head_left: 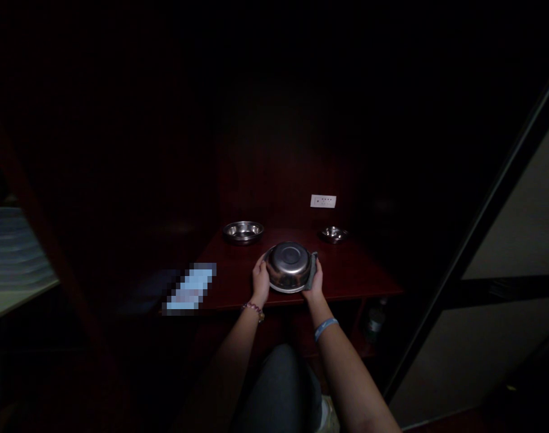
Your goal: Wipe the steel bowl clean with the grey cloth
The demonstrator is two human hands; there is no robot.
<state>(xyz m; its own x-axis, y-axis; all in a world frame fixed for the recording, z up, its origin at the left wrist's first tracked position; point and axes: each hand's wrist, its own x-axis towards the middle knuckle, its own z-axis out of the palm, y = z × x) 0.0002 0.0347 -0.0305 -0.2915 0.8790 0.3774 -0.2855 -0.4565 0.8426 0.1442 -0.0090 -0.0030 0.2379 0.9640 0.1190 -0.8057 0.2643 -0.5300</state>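
A shiny metal bowl (290, 264) is turned upside down, its base facing up, over the front part of the dark red desk. My left hand (260, 281) is closed on its left side by the rim. At the right side, my right hand (315, 281) grips a grey-green cloth (311, 272) pressed against the bowl. Most of the fingers are hidden behind the bowl and the cloth. Whether the rim touches the desk I cannot tell.
On the red desktop (238, 273) stand a wide metal bowl (243, 232) at back left and a smaller metal bowl (334, 234) at back right. A blurred bright rectangle (190, 290) lies left. Behind is a wall socket (323, 201); a bottle (376, 319) stands below right.
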